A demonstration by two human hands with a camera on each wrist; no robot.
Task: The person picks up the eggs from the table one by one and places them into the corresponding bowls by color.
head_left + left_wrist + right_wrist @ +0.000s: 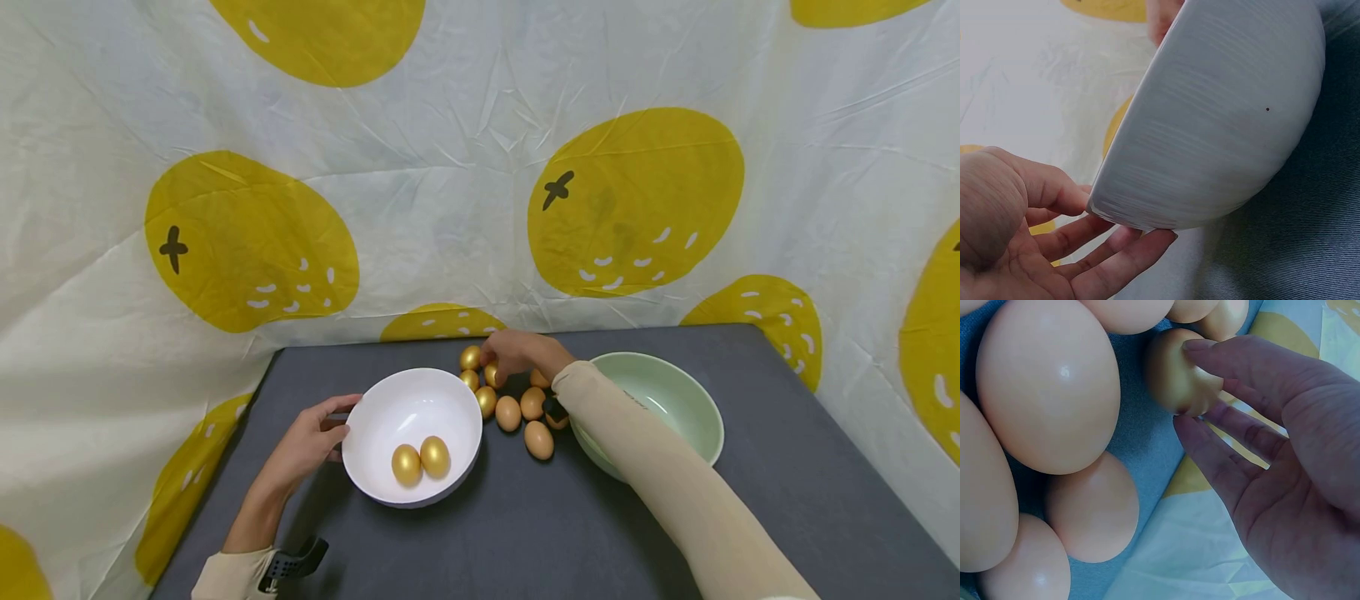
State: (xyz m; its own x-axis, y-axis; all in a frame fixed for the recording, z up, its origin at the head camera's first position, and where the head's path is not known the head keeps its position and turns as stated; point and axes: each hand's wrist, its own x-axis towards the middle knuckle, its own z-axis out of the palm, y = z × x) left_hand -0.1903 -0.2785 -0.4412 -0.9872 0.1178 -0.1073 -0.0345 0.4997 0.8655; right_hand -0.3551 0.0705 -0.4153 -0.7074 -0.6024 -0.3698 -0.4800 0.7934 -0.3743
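Note:
My left hand (303, 442) holds the white bowl (375, 417) at its left side. In the left wrist view its thumb is at the rim and its fingers lie against the outer wall. Two golden eggs (435, 457) sit inside the bowl. Toward the back of the table, my right hand (519, 352) pinches a golden egg (1172, 372) between thumb and fingers. Several more golden eggs (486, 402) lie around that one. Brown eggs (538, 440) are grouped just right of them, partly hidden by the right forearm.
A pale green bowl (693, 400) stands to the right, with the right sleeve (652, 450) crossing over it. The dark grey table (510, 533) ends at a white curtain (450, 242) with a yellow fruit print.

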